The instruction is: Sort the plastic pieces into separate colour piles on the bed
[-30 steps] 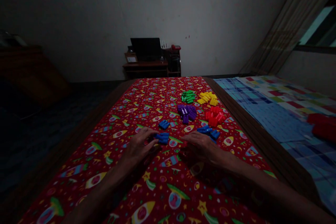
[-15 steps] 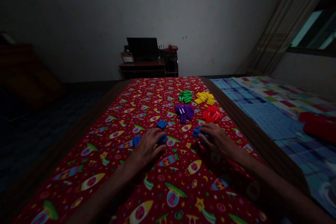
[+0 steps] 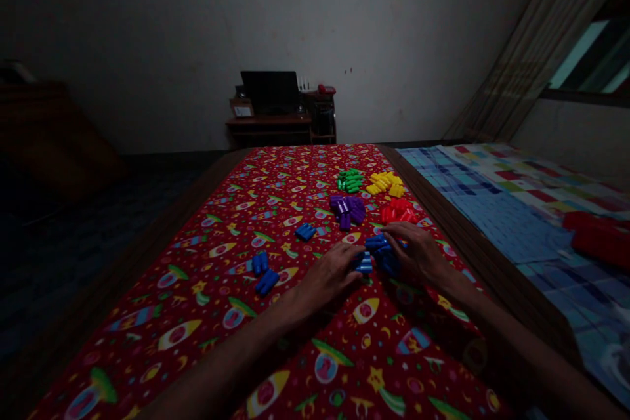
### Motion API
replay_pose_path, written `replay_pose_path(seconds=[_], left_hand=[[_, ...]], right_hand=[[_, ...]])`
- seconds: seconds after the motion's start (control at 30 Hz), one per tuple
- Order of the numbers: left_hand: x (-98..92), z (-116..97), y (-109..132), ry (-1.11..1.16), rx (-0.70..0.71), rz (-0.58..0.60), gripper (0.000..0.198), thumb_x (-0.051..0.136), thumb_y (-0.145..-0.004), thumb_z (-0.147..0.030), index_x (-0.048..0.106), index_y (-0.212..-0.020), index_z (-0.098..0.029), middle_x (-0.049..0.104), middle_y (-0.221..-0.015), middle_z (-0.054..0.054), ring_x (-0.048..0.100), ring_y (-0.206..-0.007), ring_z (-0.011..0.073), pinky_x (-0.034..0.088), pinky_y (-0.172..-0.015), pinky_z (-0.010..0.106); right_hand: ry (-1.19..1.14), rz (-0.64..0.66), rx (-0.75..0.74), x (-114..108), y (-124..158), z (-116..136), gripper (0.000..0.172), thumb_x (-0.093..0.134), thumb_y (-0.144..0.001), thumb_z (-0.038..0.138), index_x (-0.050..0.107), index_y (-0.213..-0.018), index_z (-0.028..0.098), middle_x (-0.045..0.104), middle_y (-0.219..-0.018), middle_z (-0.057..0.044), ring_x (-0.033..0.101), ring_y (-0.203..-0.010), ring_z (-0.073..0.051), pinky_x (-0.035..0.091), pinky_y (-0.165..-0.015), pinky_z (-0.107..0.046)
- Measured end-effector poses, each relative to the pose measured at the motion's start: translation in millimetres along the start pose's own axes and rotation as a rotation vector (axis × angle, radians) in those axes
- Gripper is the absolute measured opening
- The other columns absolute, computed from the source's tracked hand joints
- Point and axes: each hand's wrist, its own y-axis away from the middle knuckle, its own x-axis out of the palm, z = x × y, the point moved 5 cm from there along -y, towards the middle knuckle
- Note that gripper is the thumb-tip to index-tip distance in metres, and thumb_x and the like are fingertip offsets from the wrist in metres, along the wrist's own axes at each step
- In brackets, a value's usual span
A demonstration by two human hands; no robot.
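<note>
My left hand is closed around a small blue ribbed plastic piece, which shows beyond its fingertips. Just to the right, my right hand curls over a cluster of blue ribbed pieces; its fingers hide part of them. The two hands are close together, low over the patterned red cloth. Left of them lie two touching blue pieces, a nearer blue piece and a farther blue piece. Another blue piece rests farther off by itself.
Beyond my hands are piles of similar pieces: purple pieces, red pieces, green pieces and yellow pieces. A desk with a monitor stands by the far wall. To the right is a bed with checked bedding.
My left hand has moved right with a blue piece, from the left blue pieces to beside my right hand. My right hand stays near its spot over the blue cluster.
</note>
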Motion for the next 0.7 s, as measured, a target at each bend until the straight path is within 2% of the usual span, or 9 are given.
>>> replay_pose_path(seconds=[0.1, 0.17, 0.23, 0.3, 0.43, 0.53, 0.6, 0.7], left_hand=[[13.7, -3.0, -15.4, 0.016, 0.047, -0.02, 0.046, 0.057, -0.087, -0.023, 0.045, -0.132, -0.021, 0.055, -0.129, 0.011, 0.051, -0.121, 0.0232, 0.044, -0.103, 0.04], [13.4, 0.2, -17.9, 0.013, 0.068, -0.022, 0.046, 0.058, -0.088, -0.026, 0.045, -0.132, -0.021, 0.053, -0.13, 0.012, 0.052, -0.119, 0.0229, 0.046, -0.1, 0.039], [2.5, 7.6, -14.8, -0.026, 0.068, -0.04, 0.043, 0.055, -0.09, -0.03, 0.046, -0.131, -0.02, 0.053, -0.131, 0.012, 0.052, -0.119, 0.0228, 0.047, -0.099, 0.038], [-16.3, 21.1, -8.9, -0.105, 0.026, -0.077, 0.035, 0.049, -0.093, -0.031, 0.051, -0.126, -0.02, 0.055, -0.129, 0.011, 0.053, -0.118, 0.0226, 0.047, -0.099, 0.039], [-51.2, 61.4, 2.9, -0.296, -0.111, -0.149, 0.035, 0.046, -0.092, -0.029, 0.055, -0.124, -0.017, 0.056, -0.128, 0.013, 0.05, -0.122, 0.0257, 0.043, -0.102, 0.046], [-54.5, 86.5, 8.6, -0.331, -0.148, -0.088, 0.035, 0.049, -0.089, -0.028, 0.056, -0.123, -0.018, 0.057, -0.126, 0.013, 0.052, -0.118, 0.0251, 0.044, -0.1, 0.045], [-53.2, 94.8, 11.7, -0.319, -0.153, -0.049, 0.031, 0.049, -0.088, -0.028, 0.061, -0.116, -0.019, 0.061, -0.12, 0.011, 0.056, -0.113, 0.0235, 0.045, -0.099, 0.042], [-67.1, 102.0, 18.3, -0.286, -0.234, -0.108, 0.031, 0.048, -0.087, -0.032, 0.064, -0.11, -0.02, 0.066, -0.112, 0.009, 0.06, -0.106, 0.0219, 0.046, -0.096, 0.036]], right_hand=[[0.002, -0.005, -0.021, 2.3, -2.7, 1.2, 0.019, 0.05, -0.091, 0.022, 0.067, -0.098, 0.017, 0.071, -0.094, -0.009, 0.067, -0.083, -0.02, 0.053, -0.077, -0.034], [0.003, -0.002, -0.021, 2.8, -1.2, -0.2, 0.019, 0.05, -0.09, 0.022, 0.067, -0.098, 0.017, 0.072, -0.093, -0.009, 0.067, -0.082, -0.02, 0.053, -0.075, -0.033], [-0.01, 0.007, -0.007, 2.9, 1.7, -3.0, 0.02, 0.05, -0.091, 0.023, 0.067, -0.098, 0.017, 0.072, -0.092, -0.009, 0.067, -0.08, -0.02, 0.053, -0.073, -0.032], [-0.027, 0.017, 0.006, 3.6, 4.6, -5.7, 0.02, 0.049, -0.091, 0.025, 0.067, -0.097, 0.018, 0.072, -0.089, -0.008, 0.067, -0.077, -0.019, 0.052, -0.07, -0.03], [-0.044, 0.079, -0.025, 13.5, 4.8, -2.1, 0.021, 0.047, -0.092, 0.024, 0.066, -0.093, 0.018, 0.07, -0.082, -0.007, 0.065, -0.069, -0.017, 0.049, -0.063, -0.027], [-0.095, 0.152, -0.125, 30.5, 1.0, 15.3, 0.019, 0.046, -0.091, 0.019, 0.065, -0.094, 0.017, 0.069, -0.082, -0.007, 0.064, -0.07, -0.017, 0.047, -0.063, -0.026], [-0.141, 0.248, -0.199, 48.2, -0.9, 33.8, 0.016, 0.048, -0.09, 0.016, 0.064, -0.093, 0.017, 0.068, -0.081, -0.007, 0.062, -0.069, -0.015, 0.046, -0.063, -0.025], [-0.214, 0.408, -0.318, 79.6, -3.1, 70.5, 0.014, 0.048, -0.091, 0.016, 0.062, -0.091, 0.017, 0.065, -0.083, -0.006, 0.059, -0.069, -0.013, 0.044, -0.063, -0.023]])
